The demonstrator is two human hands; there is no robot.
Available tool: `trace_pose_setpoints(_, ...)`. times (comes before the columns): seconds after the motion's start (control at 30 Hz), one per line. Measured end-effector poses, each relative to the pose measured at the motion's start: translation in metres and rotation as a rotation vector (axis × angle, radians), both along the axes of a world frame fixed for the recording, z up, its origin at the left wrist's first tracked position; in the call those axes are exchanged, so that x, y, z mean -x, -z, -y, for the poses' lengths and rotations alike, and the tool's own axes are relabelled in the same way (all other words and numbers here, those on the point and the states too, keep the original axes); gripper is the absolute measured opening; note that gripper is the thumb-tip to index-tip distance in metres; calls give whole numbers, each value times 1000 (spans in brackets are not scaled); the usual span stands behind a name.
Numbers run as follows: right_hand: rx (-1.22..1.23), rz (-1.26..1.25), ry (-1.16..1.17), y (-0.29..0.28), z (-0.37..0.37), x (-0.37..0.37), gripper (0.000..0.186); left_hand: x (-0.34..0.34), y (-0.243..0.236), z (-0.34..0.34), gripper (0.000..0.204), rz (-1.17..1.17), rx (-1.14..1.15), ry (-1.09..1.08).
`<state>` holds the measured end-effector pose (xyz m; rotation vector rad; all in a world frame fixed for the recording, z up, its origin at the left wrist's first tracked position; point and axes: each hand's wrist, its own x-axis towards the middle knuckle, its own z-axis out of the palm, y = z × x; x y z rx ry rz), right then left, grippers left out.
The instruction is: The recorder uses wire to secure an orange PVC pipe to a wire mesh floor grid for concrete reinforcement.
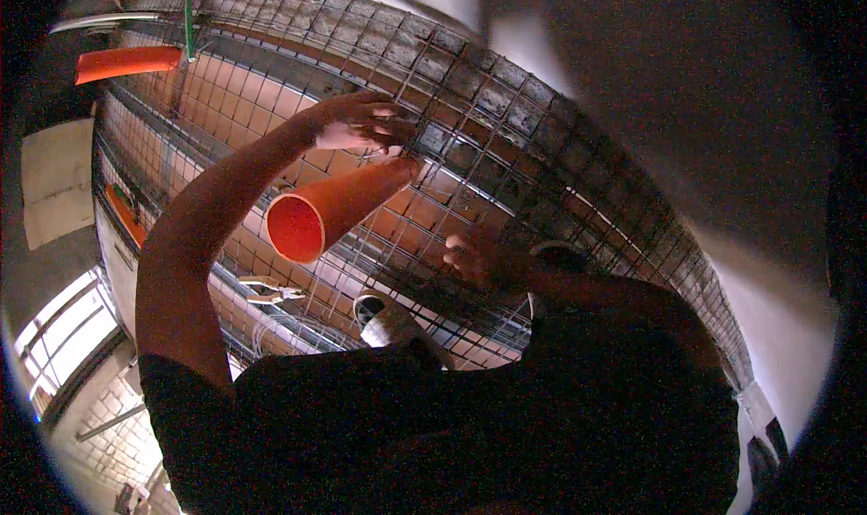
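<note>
An orange plastic pipe (357, 201) stands up out of the wire mesh (452, 204), tilted, its round hollow end towards me. My left hand (361, 122) reaches over the mesh beside the pipe's far end, fingers stretched out and somewhat apart. No object shows in it, and its fingertips are dim against the wires. To the right of the pipe, my right hand (477, 258) sits low over the mesh in deep shadow. Its fingers are curled together; whatever they hold, if anything, is hidden. A pair of pliers (271, 291) with pale handles lies on the mesh below the pipe.
Steel bars run under the mesh grid, with reddish panels beneath. My pale shoe (372, 315) rests on it. Another orange pipe (131, 64) and a green upright strip (189, 29) are at the far left. A rough concrete edge (506, 91) borders the far side.
</note>
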<state>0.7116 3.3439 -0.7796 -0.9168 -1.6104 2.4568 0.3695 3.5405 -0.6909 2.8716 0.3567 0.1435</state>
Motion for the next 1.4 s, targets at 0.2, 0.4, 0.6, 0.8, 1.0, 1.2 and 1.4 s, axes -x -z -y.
trace_pose_setpoints(0.2,-1269,-139,133,-67,-105,47,17,10,12,-7,37,-62,-162,71)
trace_pose_setpoints(0.4,-1325,4,153,-14,-143,65,20,16,17,1,37,-6,-116,2)
trace_pose_setpoints(0.6,-1446,208,155,-29,-141,80,23,10,14,29,27,55,-214,-209)
trace_pose_setpoints(0.8,-1370,280,131,-29,-142,87,22,14,14,42,24,42,-87,-375)
trace_pose_setpoints(1.0,-1228,149,352,14,-131,107,17,21,24,48,19,5,70,-443)
trace_pose_setpoints(1.2,-1169,139,373,21,-132,101,9,2,14,48,14,-88,393,-591)
trace_pose_setpoints(1.4,-1342,204,393,30,-129,107,6,6,60,42,14,32,552,-706)
